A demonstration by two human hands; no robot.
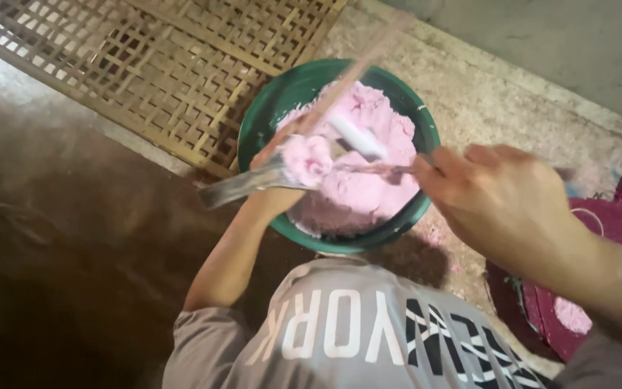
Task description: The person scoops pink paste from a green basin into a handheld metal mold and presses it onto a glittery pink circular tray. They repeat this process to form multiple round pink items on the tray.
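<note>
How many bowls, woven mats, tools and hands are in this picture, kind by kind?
Green bowl of pink dough: 1
Woven lattice mats, overlapping: 2
Tools: 2, a metal spatula in the left hand and a thin stick in the right hand
Hands: 2
Total: 7

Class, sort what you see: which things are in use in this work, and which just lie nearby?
In use: green bowl, pink paste, metal scraper in left hand, thin stick in right hand.
Lying about: woven lattice mat, maroon cloth.
</note>
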